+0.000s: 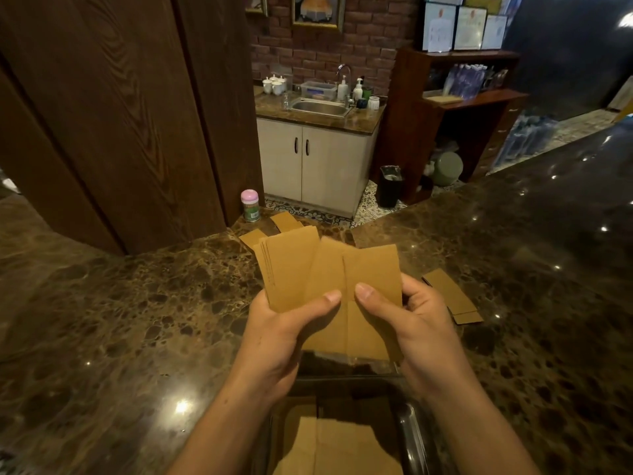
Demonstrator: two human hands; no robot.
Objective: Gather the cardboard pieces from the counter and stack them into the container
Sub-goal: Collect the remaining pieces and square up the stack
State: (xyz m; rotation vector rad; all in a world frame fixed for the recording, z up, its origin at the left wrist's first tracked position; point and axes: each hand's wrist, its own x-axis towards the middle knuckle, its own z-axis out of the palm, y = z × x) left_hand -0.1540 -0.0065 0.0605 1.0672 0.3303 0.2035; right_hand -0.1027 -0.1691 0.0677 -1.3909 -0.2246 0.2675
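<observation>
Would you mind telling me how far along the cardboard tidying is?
Done: some cardboard already lies in the container. In hand: the left hand and right hand grip a fanned bundle above it. Left: loose pieces on the counter at right, far pieces beyond the bundle.

The container (pixel 411 437) is cut off by the bottom edge.

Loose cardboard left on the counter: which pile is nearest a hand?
The right-side cardboard pieces, just beside the right hand; the far cardboard pieces lie behind the held stack, by the pink-lidded jar.
</observation>
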